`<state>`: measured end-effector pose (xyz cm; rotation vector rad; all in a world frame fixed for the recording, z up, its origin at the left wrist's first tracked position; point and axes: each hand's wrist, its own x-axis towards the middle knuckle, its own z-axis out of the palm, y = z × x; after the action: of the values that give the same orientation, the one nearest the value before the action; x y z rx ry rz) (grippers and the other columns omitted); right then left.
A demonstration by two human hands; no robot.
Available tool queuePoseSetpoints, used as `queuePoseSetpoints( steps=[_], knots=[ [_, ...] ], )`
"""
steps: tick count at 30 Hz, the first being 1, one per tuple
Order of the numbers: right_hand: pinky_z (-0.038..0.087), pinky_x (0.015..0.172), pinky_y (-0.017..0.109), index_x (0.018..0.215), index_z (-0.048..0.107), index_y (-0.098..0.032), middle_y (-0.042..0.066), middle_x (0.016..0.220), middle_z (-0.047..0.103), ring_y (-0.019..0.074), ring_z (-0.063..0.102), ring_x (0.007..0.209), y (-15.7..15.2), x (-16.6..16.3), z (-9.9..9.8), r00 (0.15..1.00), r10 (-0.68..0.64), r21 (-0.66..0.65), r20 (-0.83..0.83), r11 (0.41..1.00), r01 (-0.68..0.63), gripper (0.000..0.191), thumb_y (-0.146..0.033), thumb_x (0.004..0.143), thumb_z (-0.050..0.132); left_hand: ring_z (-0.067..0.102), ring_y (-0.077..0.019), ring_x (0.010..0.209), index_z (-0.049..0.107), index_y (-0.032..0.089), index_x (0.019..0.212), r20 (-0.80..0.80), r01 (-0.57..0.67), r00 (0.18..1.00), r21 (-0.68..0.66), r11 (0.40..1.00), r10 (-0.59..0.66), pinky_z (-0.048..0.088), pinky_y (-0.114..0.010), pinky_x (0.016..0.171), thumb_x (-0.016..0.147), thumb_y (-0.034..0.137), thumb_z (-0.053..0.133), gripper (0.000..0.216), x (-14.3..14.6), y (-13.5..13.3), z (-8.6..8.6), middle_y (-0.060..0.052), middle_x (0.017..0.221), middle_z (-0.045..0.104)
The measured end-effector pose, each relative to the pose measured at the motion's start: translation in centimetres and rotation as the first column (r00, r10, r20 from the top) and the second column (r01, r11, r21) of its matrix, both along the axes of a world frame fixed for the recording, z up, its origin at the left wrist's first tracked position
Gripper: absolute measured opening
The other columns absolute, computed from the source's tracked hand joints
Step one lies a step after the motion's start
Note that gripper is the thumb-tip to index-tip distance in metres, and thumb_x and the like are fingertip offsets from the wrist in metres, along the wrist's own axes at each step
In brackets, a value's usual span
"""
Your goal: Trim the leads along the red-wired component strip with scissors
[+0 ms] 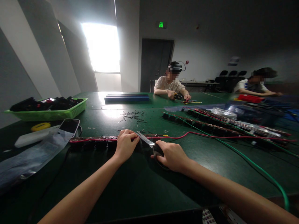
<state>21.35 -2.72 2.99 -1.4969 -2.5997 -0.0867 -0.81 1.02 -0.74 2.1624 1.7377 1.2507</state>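
Observation:
My left hand (126,143) is closed over a long dark strip of parts (93,143), with thumb and forefinger pinched at the red wire (182,137) that runs along it. The exact pinch point is hidden by the fingers. My right hand (174,156) grips black-handled scissors (147,141). Their blades point up and left, slightly apart, and the tips reach the left fingertips. A yellow wire end (165,135) lies just beyond the scissors.
Black offcuts (134,115) lie ahead. Left are a green basket (80,107) of black parts, a phone (69,127), a plastic bag (42,152) and a yellow tape roll (40,126). Right are more wired strips (205,123) and a green wire (252,160). Two people sit opposite.

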Motion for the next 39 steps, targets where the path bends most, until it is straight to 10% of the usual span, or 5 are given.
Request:
queuePoseSetpoints(
  steps=[39],
  knots=[
    [0.034, 0.064, 0.027, 0.108, 0.049, -0.020, 0.008, 0.097, 0.070, 0.0260, 0.066, 0.085, 0.04, -0.10, -0.12, 0.999, -0.001, -0.048, -0.043, 0.999, -0.001, 0.036, -0.046, 0.085, 0.056, 0.053, -0.0227, 0.098, 0.075, 0.027, 0.077, -0.009, 0.005, 1.000, 0.006, 1.000, -0.005, 0.042, -0.040, 0.093, 0.084, 0.034, 0.058, 0.020, -0.07, 0.16, -0.14, -0.004, 0.093, 0.067]
  ],
)
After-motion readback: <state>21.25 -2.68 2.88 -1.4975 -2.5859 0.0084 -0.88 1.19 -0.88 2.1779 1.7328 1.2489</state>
